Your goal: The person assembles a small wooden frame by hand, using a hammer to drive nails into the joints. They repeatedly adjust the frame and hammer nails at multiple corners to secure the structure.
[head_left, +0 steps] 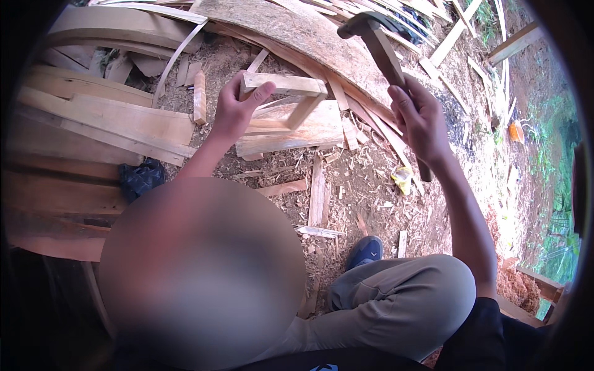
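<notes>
My left hand (235, 111) is closed around the left end of a small wooden frame (281, 83), made of a pale bar with a shorter piece slanting down from its right end. Beneath the frame lies a thick wooden block (322, 127) on the ground. Off to the right, my right hand (422, 117) grips a hammer (385, 55) by its handle. The hammer is raised, its dark head up and apart from the frame, and the handle's lower end sticks out below my fist. Any nail is too small to make out.
A large curved wood slab (266, 28) spans the far side. Stacked planks (124, 117) fill the left, with a dark plastic bag (142, 178) beside them. Shavings and offcuts cover the ground around my shoe (365, 250); a yellow wrapper (402, 179) lies there. A blurred disc hides the lower left.
</notes>
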Motion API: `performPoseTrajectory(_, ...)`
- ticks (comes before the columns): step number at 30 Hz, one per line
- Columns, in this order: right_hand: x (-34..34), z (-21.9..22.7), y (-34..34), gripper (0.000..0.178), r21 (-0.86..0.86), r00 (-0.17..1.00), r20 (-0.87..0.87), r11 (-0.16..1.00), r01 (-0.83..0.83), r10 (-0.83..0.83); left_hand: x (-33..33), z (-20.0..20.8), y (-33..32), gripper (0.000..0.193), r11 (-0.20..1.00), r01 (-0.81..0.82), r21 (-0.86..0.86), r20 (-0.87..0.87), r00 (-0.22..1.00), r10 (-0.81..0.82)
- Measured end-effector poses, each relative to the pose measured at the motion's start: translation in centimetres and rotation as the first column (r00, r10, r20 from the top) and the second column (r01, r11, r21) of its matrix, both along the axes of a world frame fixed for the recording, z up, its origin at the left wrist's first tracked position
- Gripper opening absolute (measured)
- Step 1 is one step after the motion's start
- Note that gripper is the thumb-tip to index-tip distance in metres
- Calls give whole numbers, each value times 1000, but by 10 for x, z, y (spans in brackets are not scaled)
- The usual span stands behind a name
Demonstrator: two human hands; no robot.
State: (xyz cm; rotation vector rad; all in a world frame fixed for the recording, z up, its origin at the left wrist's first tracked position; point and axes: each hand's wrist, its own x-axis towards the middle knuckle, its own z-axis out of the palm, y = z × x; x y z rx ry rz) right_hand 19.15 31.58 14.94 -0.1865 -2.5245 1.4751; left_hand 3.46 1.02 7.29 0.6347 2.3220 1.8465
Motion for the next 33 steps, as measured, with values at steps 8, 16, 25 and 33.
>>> performPoseTrajectory(8, -20, 64, -41, 36, 402, 973, 64, 886, -230, 223, -30, -33, -12, 27, 925, 288, 249, -21, 956, -293)
performPoseTrajectory(16, -31, 80, -85, 29, 609, 945, 256, 726, -320, 202, -38, -76, -33, 35, 930, 148, 337, 88, 978, -187)
performPoseTrajectory(25, -70, 113, -129, 33, 715, 896, 385, 543, -440, 220, -26, -89, -6, 56, 901, 31, 433, -103, 995, 16)
performPoseTrajectory(33, -61, 96, -117, 38, 680, 917, 367, 626, -381, 160, -25, -89, 5, 51, 917, 1, 399, -148, 987, 63)
